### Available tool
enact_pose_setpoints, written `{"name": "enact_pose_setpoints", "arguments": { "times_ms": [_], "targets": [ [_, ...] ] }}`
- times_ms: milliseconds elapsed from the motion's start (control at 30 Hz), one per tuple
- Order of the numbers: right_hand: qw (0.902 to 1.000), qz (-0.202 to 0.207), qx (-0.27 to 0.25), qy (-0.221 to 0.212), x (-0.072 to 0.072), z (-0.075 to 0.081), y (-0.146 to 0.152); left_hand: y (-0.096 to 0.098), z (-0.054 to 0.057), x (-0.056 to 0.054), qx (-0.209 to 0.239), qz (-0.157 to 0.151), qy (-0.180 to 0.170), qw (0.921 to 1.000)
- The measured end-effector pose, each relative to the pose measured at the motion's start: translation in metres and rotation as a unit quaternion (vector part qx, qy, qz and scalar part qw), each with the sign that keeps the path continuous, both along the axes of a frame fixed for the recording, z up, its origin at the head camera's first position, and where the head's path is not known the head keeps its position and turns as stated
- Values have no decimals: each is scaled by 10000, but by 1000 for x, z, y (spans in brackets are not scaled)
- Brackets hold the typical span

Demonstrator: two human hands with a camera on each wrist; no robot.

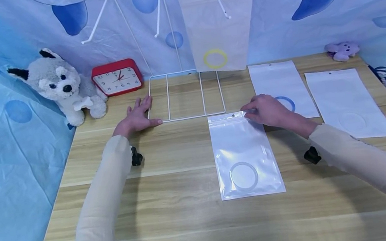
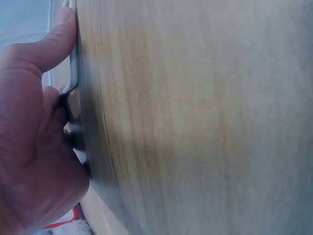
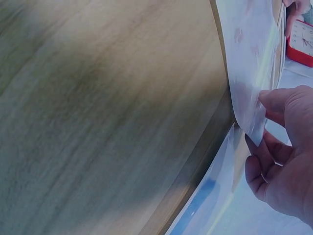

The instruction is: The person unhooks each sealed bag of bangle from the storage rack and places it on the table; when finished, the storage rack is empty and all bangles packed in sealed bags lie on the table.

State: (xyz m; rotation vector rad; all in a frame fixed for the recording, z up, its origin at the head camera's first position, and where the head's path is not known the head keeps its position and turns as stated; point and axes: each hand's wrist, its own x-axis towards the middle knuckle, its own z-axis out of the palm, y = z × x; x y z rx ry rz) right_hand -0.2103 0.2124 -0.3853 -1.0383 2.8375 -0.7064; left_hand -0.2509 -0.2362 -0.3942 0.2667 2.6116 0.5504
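My right hand (image 1: 267,110) pinches the top right corner of a white zip bag (image 1: 230,148) with a round grey ring showing near its bottom. That bag lies on the table just in front of a white wire rack (image 1: 192,117); in the right wrist view, its corner (image 3: 252,125) is between thumb and fingers. My left hand (image 1: 137,117) rests on the front left corner of the rack's base, fingers spread, thumb along the front wire. From the rack's right hook (image 1: 220,2) hangs another zip bag (image 1: 221,28) with a yellow ring. The other hooks (image 1: 97,17) hold nothing.
Two more white bags lie on the right: one with a blue ring (image 1: 277,74), partly behind my right forearm, and one with a pale ring (image 1: 341,94). A plush husky (image 1: 62,86) and red clock (image 1: 117,78) stand back left. A purple plush toy (image 1: 343,51) sits back right.
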Motion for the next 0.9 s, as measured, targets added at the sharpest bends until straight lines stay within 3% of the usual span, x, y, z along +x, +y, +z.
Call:
{"name": "enact_pose_setpoints", "arguments": {
  "times_ms": [267,900],
  "targets": [
    [9991,119,271,301,-1,-3,-1,0,-1,2,-9,-64,11,10000],
    [9990,90,400,149,-11,-1,-2,1,1,1,44,-86,36,9999]
  ]
}}
